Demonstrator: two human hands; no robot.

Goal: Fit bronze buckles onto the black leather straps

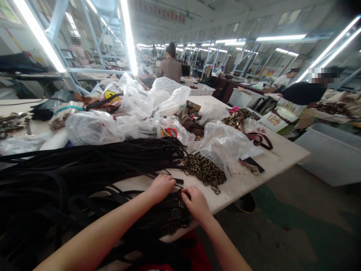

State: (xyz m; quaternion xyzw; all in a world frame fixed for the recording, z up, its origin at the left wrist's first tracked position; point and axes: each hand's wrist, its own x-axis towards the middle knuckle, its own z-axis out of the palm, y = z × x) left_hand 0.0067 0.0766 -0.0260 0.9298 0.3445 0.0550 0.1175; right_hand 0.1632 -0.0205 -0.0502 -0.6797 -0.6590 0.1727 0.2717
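Observation:
My left hand [163, 187] is closed around a black strap [178, 181], whose short end sticks out past the fingers. Close beside it, my right hand [196, 202] pinches thumb and finger together at a small dark piece that I cannot make out. Below the hands lie black straps fitted with square brass-coloured buckles [176, 213]. A heap of loose buckles [205, 168] sits just beyond my right hand on the table. Long black straps [84, 162] cover the table's left side and pass under my left forearm.
Clear plastic bags [222, 141] and red-and-orange-handled scissors [169, 132] lie behind the buckles. The pale table's [293, 154] edge runs along the right, with a white bin [332, 150] beyond. Co-workers stand further off, one in dark clothing [304, 92] at the right.

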